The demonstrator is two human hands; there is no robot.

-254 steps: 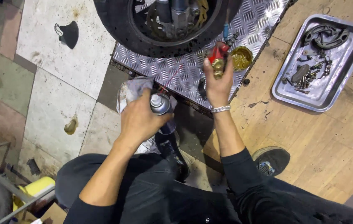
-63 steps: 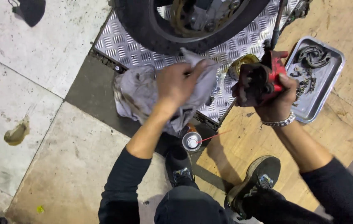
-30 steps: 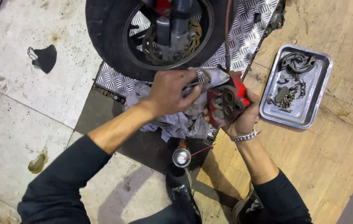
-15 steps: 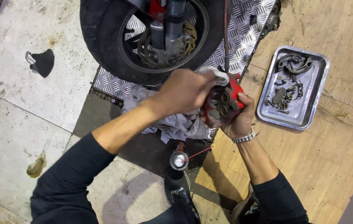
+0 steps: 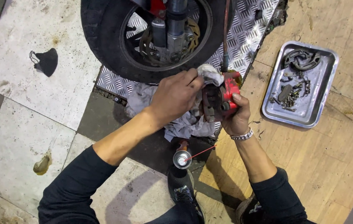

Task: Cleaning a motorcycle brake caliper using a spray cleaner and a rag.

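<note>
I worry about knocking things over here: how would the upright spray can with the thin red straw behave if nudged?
The spray can with the thin red straw stands upright on a narrow base between the feet, so it would probably tip easily. Being round, it would likely roll across the tiled floor. The straw looks thin and might bend or pop off.

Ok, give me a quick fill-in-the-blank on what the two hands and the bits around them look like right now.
The right hand holds a brake caliper coloured ____.
The left hand presses a grey ____ against the caliper.
The metal tray of small parts lies on the ____ floor.
The spray can stands upright with a thin red ____ at its nozzle.

Missing words: red; rag; wooden; straw
</note>
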